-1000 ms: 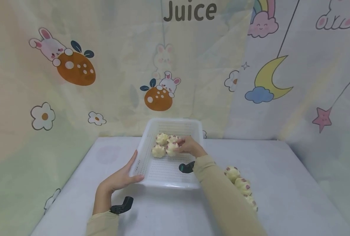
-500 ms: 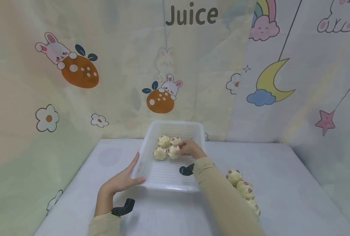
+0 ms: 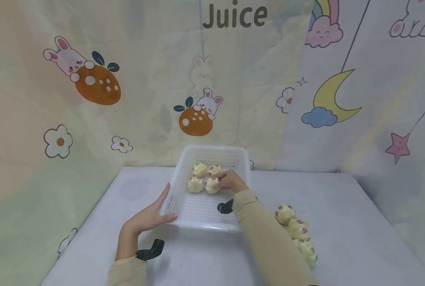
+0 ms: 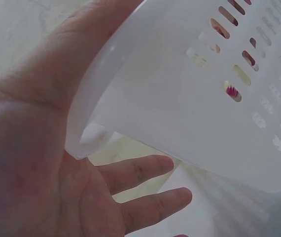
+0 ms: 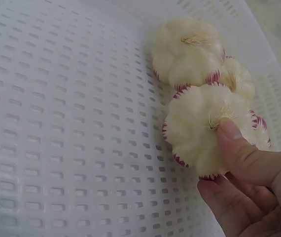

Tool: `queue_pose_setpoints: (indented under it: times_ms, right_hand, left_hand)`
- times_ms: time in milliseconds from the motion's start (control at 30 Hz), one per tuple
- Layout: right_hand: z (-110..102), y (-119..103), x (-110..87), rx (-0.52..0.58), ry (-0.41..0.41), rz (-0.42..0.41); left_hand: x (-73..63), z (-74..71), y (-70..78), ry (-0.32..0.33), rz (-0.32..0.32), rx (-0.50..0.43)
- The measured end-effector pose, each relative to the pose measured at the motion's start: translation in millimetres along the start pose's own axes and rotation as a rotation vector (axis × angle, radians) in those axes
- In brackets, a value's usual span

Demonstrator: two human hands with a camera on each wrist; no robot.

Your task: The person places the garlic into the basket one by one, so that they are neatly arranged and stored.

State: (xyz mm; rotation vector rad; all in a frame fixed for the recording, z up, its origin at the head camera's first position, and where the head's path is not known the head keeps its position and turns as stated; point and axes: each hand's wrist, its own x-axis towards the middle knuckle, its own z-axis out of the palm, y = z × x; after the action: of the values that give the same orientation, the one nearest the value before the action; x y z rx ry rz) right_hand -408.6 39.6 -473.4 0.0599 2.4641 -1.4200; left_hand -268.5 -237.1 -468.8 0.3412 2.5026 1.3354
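Note:
My right hand (image 3: 230,180) reaches into the white plastic basket (image 3: 201,225) and pinches a garlic bulb (image 5: 199,131); the thumb lies by its roots, the fingertips at its underside. Three other bulbs sit beside it, including a front-left bulb (image 3: 195,185) and a back-left bulb (image 3: 199,170). At the basket's near-left corner, my left hand (image 3: 146,216) rests against the rim, thumb on the front edge and fingers along the left side. In the left wrist view, two straight fingers (image 4: 155,206) stretch below the basket wall, and bulbs show through its slots.
Several more garlic bulbs (image 3: 298,229) lie in a row on the white table (image 3: 344,214), right of the basket and partly behind the right sleeve (image 3: 269,238). A printed cloth backdrop (image 3: 144,99) stands behind the table and along both sides.
The head view has shifted slightly. My right hand, pinching the bulb, stays almost in place among the other bulbs, and my left hand keeps its spot at the basket corner.

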Motion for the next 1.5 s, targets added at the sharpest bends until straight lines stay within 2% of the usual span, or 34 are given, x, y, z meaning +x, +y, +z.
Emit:
queue_pose_setpoints:
  times_ms: [267, 367, 533, 667, 767, 1067, 1300, 1500]
  right_hand:
    - [-1, -1, -7.6, -0.138, 0.014, -0.032]
    - [-2, -1, -9.8, -0.158, 0.018, -0.042]
    - [-4, 2, -3.0, -0.184, 0.02, -0.034]
    - [-5, 5, 4.8, -0.269, 0.037, -0.073]
    - [-6, 2, 1.0, -0.307, 0.052, -0.1]
    - [-7, -7, -21.6, -0.319, 0.078, -0.12]
    - [-8, -3, -20.7, -0.298, 0.092, -0.083]
    - [-12, -8, -16.8, -0.338, 0.09, -0.132]
  left_hand:
    - [-0.2, 0.8, 4.9, -0.005, -0.009, -0.001]
    - [0.0, 1.0, 5.1, -0.007, -0.01, 0.001]
    - [0.7, 0.8, 2.6, -0.006, -0.016, 0.012]
    - [0.8, 0.2, 1.4, -0.005, -0.022, 0.016]
    - [0.9, -0.2, 1.0, -0.008, -0.023, 0.014]
    - [1.3, 0.9, 0.6, -0.002, -0.02, -0.012]
    - [1.9, 3.3, 0.8, -0.025, 0.019, -0.003]
    - [1.6, -0.7, -2.0, -0.003, -0.015, 0.018]
